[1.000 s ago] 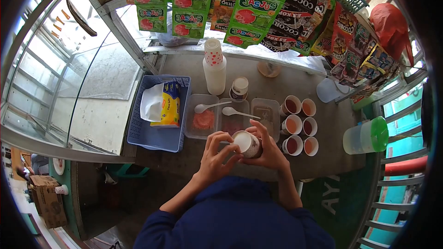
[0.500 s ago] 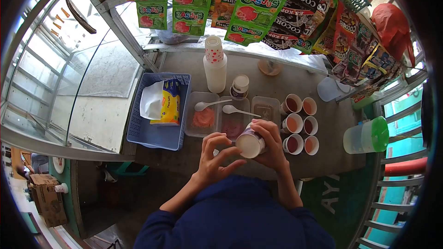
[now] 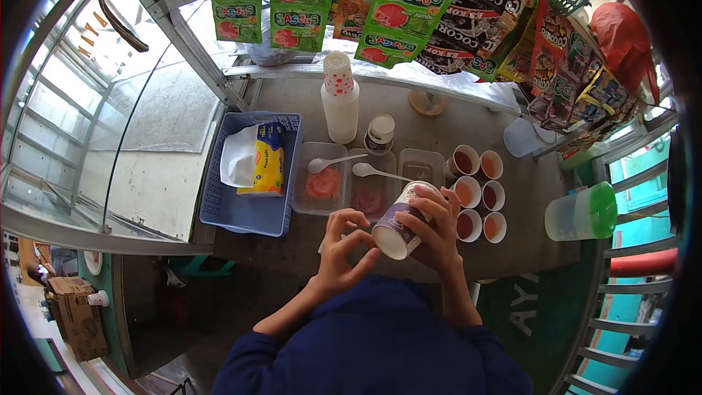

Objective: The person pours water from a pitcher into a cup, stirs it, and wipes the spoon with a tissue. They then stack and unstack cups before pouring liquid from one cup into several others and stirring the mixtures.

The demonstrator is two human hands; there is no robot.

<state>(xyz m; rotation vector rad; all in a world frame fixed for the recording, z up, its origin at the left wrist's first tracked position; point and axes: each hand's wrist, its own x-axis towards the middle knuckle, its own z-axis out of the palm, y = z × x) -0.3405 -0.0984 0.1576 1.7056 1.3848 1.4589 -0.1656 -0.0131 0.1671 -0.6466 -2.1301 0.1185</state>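
Note:
My right hand [image 3: 434, 228] is wrapped around a paper cup [image 3: 397, 227] with a purple printed band, tilted so its pale end faces down and left. Close to that end is my left hand [image 3: 344, 249], its fingers curved and the thumb and index finger apart in a C shape; whether the tips touch the cup is hard to tell. Just beyond the hands are clear plastic tubs, one with orange-pink powder [image 3: 322, 183] and one with darker pink powder [image 3: 369, 201]. A white spoon [image 3: 380, 172] lies across the second tub, another spoon [image 3: 319, 165] on the first.
Several filled cups [image 3: 468, 191] stand in two columns on the right. Behind the tubs are an upturned cup [image 3: 380, 130] and a tall cup stack [image 3: 340, 106]. A blue basket [image 3: 208, 208] holds a tissue pack. A green-lidded jar [image 3: 585, 213] is far right; sachets [image 3: 398, 11] hang above.
The cup in my right hand has turned, showing more of its printed side. My right fingers have shifted along it, and my left hand's fingers have curled more.

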